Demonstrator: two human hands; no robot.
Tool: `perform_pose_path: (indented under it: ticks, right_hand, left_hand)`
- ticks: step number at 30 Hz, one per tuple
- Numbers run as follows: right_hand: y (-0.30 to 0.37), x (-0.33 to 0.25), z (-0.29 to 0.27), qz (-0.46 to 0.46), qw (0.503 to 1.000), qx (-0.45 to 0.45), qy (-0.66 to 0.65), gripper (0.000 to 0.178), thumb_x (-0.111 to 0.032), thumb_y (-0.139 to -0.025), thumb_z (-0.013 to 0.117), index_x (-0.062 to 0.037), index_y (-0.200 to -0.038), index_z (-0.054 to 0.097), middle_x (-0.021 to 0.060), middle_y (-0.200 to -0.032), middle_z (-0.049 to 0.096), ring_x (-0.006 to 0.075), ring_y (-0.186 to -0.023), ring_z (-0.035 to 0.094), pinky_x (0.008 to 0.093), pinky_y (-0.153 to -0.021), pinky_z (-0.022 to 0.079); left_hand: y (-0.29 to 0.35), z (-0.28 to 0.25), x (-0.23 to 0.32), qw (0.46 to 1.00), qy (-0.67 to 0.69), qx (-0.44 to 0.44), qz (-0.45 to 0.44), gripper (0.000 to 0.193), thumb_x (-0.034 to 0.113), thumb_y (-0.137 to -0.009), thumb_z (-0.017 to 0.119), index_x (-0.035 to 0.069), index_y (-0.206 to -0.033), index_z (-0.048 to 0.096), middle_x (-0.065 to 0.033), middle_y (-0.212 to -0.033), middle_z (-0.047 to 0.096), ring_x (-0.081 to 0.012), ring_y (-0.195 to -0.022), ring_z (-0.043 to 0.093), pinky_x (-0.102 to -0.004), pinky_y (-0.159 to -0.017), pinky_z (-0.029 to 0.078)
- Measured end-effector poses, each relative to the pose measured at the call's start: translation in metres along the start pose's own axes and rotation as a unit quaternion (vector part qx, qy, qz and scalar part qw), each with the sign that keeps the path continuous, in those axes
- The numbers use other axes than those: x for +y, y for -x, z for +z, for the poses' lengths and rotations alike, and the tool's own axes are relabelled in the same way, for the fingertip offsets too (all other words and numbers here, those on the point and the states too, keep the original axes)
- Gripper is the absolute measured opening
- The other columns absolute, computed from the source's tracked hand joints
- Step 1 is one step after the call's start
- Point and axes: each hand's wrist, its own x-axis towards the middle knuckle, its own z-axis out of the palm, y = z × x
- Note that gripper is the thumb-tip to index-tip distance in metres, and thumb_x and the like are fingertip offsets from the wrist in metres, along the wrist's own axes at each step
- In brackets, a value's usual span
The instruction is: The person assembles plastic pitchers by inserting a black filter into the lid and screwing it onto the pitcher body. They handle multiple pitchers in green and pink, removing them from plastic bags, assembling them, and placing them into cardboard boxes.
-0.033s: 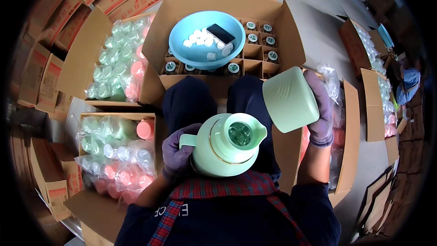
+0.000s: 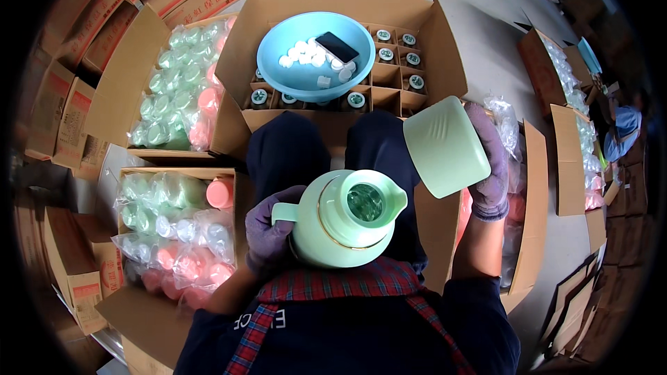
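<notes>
A pale green jug (image 2: 340,226) rests on my lap, its mouth open and a shiny glass liner showing inside. My left hand (image 2: 267,232), in a purple glove, grips the jug's handle. My right hand (image 2: 490,167), also gloved, holds a pale green cup-shaped shell (image 2: 445,146) up and to the right of the jug, apart from it. Ahead of my knees stands an open cardboard box (image 2: 445,35) with dividers holding several green-topped liners (image 2: 410,61).
A blue bowl (image 2: 274,73) with small white caps (image 2: 306,55) and a black phone (image 2: 337,46) sits on the divided box. Boxes of bagged green and pink jugs (image 2: 177,90) (image 2: 174,229) stand at my left, with more cartons (image 2: 570,132) at right. Another person (image 2: 622,128) works far right.
</notes>
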Motion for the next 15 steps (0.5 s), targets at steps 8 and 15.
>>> perform_pose_path:
  ticks: [8, 15]
  right_hand:
    - [-0.036, 0.037, 0.024, 0.166, 0.986, -0.019, -0.026, 0.064, -0.032, -0.092, 0.062, 0.0040, -0.143, 0.050, 0.0129, -0.130, 0.064, 0.0220, -0.118, 0.060, 0.0353, -0.103, 0.045]
    - [-0.104, 0.063, 0.077, 0.165, 0.910, -0.343, 0.165, 0.041, -0.036, -0.105, 0.050, -0.0061, -0.130, 0.061, 0.0197, -0.111, 0.069, 0.0363, -0.100, 0.068, 0.0392, -0.085, 0.054]
  left_hand:
    - [-0.013, -0.011, -0.012, 0.995, 0.056, -0.064, 0.057, 0.040, 0.038, -0.090, 0.077, 0.001, -0.095, 0.065, -0.0253, -0.142, 0.054, -0.0285, -0.113, 0.065, -0.0378, -0.096, 0.051]
    - [-0.072, -0.020, 0.003, 0.954, -0.187, -0.169, 0.165, 0.029, 0.024, -0.083, 0.082, 0.000, -0.082, 0.066, -0.0265, -0.161, 0.027, -0.0319, -0.114, 0.066, -0.0386, -0.096, 0.050]
